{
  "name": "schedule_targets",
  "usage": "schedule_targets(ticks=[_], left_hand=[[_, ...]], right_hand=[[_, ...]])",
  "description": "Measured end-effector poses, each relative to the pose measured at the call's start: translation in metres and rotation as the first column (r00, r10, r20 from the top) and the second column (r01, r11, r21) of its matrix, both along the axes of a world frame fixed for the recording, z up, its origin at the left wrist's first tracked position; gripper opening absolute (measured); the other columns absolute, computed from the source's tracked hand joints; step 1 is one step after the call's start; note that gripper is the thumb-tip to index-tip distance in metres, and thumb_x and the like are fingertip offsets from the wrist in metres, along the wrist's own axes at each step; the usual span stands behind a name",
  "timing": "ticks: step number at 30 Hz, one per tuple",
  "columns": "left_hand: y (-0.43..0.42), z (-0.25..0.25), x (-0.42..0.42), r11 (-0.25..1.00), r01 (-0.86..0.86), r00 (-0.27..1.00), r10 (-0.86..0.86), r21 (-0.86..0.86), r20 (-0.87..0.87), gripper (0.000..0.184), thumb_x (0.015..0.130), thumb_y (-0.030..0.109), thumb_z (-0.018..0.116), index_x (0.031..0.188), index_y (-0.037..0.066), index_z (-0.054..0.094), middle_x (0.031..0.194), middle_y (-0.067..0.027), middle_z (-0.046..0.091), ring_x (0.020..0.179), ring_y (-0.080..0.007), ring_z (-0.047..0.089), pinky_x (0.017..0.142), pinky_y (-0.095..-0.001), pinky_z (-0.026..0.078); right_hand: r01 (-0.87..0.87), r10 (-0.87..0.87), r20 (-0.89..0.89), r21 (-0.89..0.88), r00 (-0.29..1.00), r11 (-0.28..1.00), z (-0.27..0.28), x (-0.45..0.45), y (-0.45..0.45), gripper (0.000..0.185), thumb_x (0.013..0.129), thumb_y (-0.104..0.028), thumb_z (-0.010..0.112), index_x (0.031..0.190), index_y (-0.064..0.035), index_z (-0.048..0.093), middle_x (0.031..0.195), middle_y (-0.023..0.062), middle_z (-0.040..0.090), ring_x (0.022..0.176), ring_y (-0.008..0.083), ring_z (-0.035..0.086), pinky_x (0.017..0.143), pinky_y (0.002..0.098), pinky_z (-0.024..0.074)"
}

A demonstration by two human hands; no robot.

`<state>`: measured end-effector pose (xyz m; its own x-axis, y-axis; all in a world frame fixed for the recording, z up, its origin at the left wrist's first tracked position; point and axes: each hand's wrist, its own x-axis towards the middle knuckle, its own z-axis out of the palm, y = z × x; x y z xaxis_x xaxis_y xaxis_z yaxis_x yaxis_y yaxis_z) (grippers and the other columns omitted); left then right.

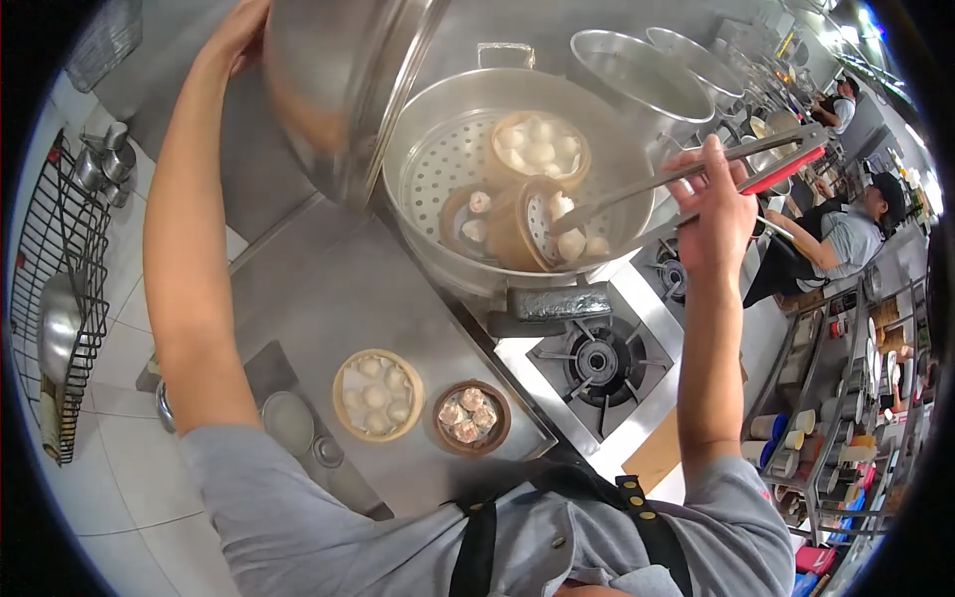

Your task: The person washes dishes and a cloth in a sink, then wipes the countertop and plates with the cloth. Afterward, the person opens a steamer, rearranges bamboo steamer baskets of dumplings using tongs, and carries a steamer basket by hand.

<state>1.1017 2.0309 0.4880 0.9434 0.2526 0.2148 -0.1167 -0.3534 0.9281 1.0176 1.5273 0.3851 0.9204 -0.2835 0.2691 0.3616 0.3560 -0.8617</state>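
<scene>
My left hand [242,38] is at the far upper left, closed at the edge of a big metal pot lid [333,109] held tilted up; the lid hides part of the fingers. My right hand [718,214] grips metal tongs [637,187] with a red handle. The tongs' tips reach into a wide steamer pot [430,95], at the rim of a tilted bamboo steamer basket [512,234] with dumplings. Beside it on the perforated tray sit a basket of white dumplings [538,149] and a smaller dark basket [466,221] with a few pieces, partly covered by the tilted one.
On the steel counter [298,289] stand a pale basket of dumplings [377,395] and a dark basket of shumai [470,417]. A gas burner [597,363] is right of the pot's handle [557,306]. Large pots [642,75] stand behind; co-workers [846,234] are at right.
</scene>
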Motion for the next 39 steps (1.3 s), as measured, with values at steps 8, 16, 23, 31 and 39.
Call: schedule_targets(ticks=[8,16,23,31,39], left_hand=[[-0.097,0.023,-0.044,0.996,0.051,0.991,-0.042,-0.070,0.125,0.026,0.086,0.025,0.060,0.090,0.002,0.068,0.073,-0.0061,0.064,0.061,-0.0146,0.057,0.048,-0.0289,0.045],[-0.088,0.023,-0.023,0.997,0.054,0.996,-0.058,0.060,0.065,0.021,0.086,0.022,0.058,0.091,0.005,0.069,0.076,-0.0062,0.065,0.062,-0.0152,0.058,0.051,-0.0314,0.046],[-0.055,0.015,-0.003,0.984,0.118,0.993,-0.117,0.136,-0.013,0.037,0.091,0.035,0.048,0.115,0.007,0.056,0.100,-0.0025,0.060,0.088,-0.0110,0.056,0.072,-0.0274,0.048],[-0.042,0.005,-0.006,0.997,0.075,0.997,-0.075,0.027,-0.005,0.040,0.092,0.037,0.045,0.116,0.005,0.055,0.105,-0.0049,0.059,0.094,-0.0139,0.056,0.078,-0.0328,0.049],[0.004,-0.001,0.014,0.997,0.070,0.998,-0.070,-0.033,-0.005,0.040,0.093,0.036,0.045,0.116,0.005,0.054,0.105,-0.0055,0.059,0.094,-0.0142,0.057,0.078,-0.0327,0.049]], right_hand=[[0.365,-0.373,-0.042,-0.129,0.927,0.922,-0.020,-0.003,0.038,0.024,0.084,-0.021,0.064,0.075,-0.0022,0.051,0.051,0.0054,0.051,0.042,0.0142,0.049,0.041,0.0259,0.0375],[0.260,-0.171,0.267,-0.344,0.948,0.902,0.011,-0.021,0.075,0.029,0.080,-0.021,0.069,0.060,-0.0057,0.055,0.048,0.0010,0.053,0.042,0.0090,0.051,0.042,0.0238,0.0393],[-0.113,0.235,0.153,-0.557,0.960,0.823,0.031,-0.013,0.098,0.021,0.077,-0.017,0.071,0.068,-0.0016,0.060,0.056,0.0029,0.059,0.049,0.0095,0.055,0.048,0.0240,0.0437],[-0.120,0.249,0.230,-0.461,0.941,0.879,0.050,0.018,0.028,0.014,0.081,-0.014,0.065,0.081,-0.0001,0.062,0.070,0.0059,0.064,0.063,0.0121,0.060,0.062,0.0256,0.0478],[0.048,0.008,0.088,-0.618,0.996,0.785,-0.006,0.055,0.007,0.015,0.080,-0.016,0.065,0.083,-0.0015,0.064,0.072,0.0022,0.063,0.066,0.0091,0.057,0.062,0.0247,0.0447]])
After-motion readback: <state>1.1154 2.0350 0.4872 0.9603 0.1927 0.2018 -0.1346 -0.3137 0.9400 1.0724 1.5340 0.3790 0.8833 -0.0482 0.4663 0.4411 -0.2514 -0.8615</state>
